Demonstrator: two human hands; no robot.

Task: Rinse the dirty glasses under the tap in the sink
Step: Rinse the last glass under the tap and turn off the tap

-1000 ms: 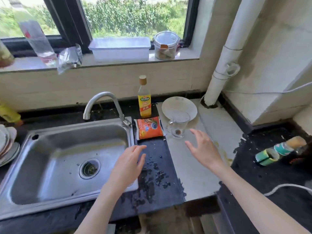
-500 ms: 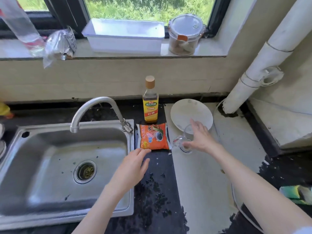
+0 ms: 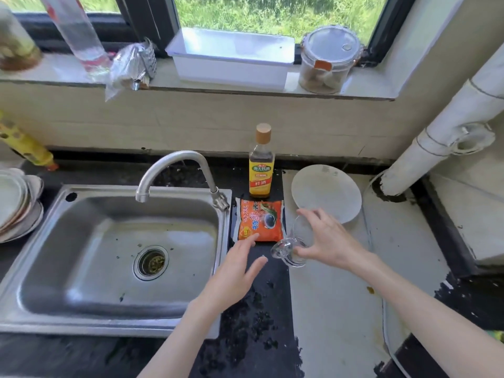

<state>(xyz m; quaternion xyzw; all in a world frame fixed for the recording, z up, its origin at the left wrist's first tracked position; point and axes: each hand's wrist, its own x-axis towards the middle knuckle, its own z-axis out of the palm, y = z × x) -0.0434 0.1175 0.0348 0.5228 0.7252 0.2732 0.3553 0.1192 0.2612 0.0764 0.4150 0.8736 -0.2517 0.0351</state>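
A clear glass mug [image 3: 293, 242] with a handle on its left side is on the pale counter right of the sink. My right hand [image 3: 328, 240] grips it from the right, fingers and thumb curled round its wall, and the mug leans a little. My left hand [image 3: 236, 271] hovers flat above the dark counter strip between sink and mug, fingers straight, holding nothing. The steel sink [image 3: 54, 320] lies to the left with a drain [image 3: 150, 262] in its floor. The curved tap [image 3: 174, 170] arches over the basin, and I see no water running.
An orange sauce packet [image 3: 261, 221] and a yellow-labelled bottle [image 3: 261, 166] stand behind my left hand. A white plate [image 3: 326, 196] lies behind the mug. Stacked plates [image 3: 16, 203] sit left of the sink. A white pipe [image 3: 447, 126] rises at right. The sill holds a white tray [image 3: 231, 58] and a jar [image 3: 327, 60].
My right hand reached forward to the mug and closed round it, then drew it towards me and tipped it. My left hand stayed hovering beside the sink. The view moved closer.
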